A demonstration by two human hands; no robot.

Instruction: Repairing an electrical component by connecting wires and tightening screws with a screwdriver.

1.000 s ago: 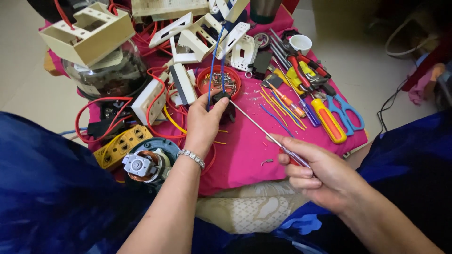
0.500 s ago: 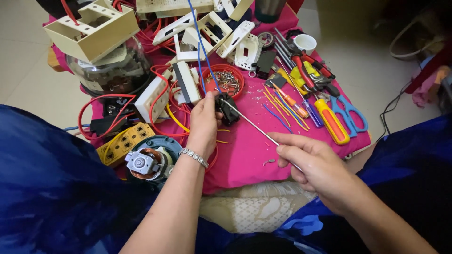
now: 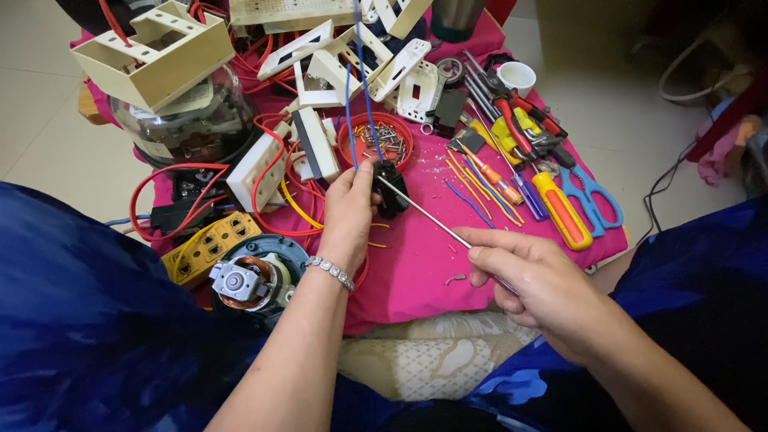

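Observation:
My left hand [image 3: 349, 210] pinches a small black electrical part [image 3: 391, 187] upright on the pink cloth [image 3: 416, 256]. Two blue wires [image 3: 358, 80] rise from the part toward the top of the view. My right hand [image 3: 534, 280] grips a thin metal screwdriver [image 3: 428, 216], whose tip meets the black part. A silver bracelet circles my left wrist. Just beyond the part sits a red bowl of screws [image 3: 382, 138].
White switch plates [image 3: 336, 72], red wire loops [image 3: 168, 192], a yellow socket strip [image 3: 210, 246], a small motor [image 3: 240, 280] and a glass-domed meter [image 3: 188, 128] crowd the left. Pliers [image 3: 520, 128], screwdrivers [image 3: 560, 208], blue scissors [image 3: 596, 200] and a white cup [image 3: 516, 78] lie right.
The screwdriver tip has come onto the black part in my left hand. The blue wires have swung a little left. My right hand has shifted slightly toward the middle.

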